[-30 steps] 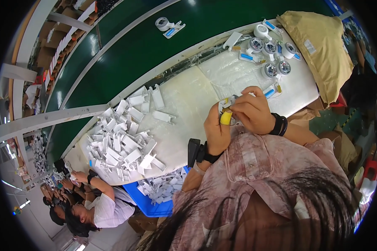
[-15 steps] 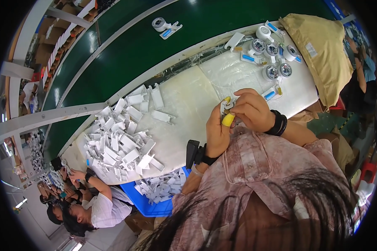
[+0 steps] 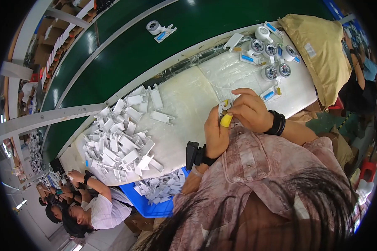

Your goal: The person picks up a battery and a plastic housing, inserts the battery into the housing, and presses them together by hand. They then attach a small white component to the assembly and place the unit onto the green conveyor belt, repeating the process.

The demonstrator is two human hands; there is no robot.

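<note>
My left hand (image 3: 216, 133) is closed round a small white plastic part (image 3: 221, 108), held up close to my chest. A yellow finger cot (image 3: 226, 120) covers my left thumb, and more yellow shows at the part's far side. The fingers of my right hand (image 3: 252, 112) are bent in and pinch at the same part, hiding much of it. To their right on the worktable (image 3: 188, 104) lie several round white heads (image 3: 271, 72) with lens-like faces, along with blue battery cells (image 3: 269, 95) on white holders.
A heap of white plastic housings (image 3: 117, 144) covers the table's left end. Below it stands a blue bin (image 3: 148, 207) of similar pieces. A tan sack (image 3: 322, 54) rests at the right end. One assembly (image 3: 160, 31) lies on the green conveyor belt (image 3: 113, 62). A co-worker (image 3: 107, 209) sits at lower left.
The assembly on the green belt has shifted left and slightly nearer. My hands stay together on the white part, with only slight finger movement. The co-worker's hands at lower left have moved.
</note>
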